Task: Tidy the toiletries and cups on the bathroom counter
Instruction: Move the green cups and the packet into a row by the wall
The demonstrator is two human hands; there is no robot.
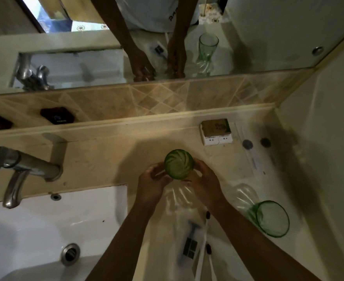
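Observation:
A green ribbed glass cup is held over the beige counter, base end toward me. My left hand grips its left side and my right hand its right side. A second green glass cup stands on the counter at the right, rim up. A clear plastic packet with a blue razor and a printed label lies on the counter under my forearms. A small boxed toiletry sits by the back ledge.
A white sink with a metal drain lies at the left, and a chrome faucet stands over it. Two dark soap dishes rest on the ledge. Clear-wrapped toiletries lie at the right. A mirror covers the back wall.

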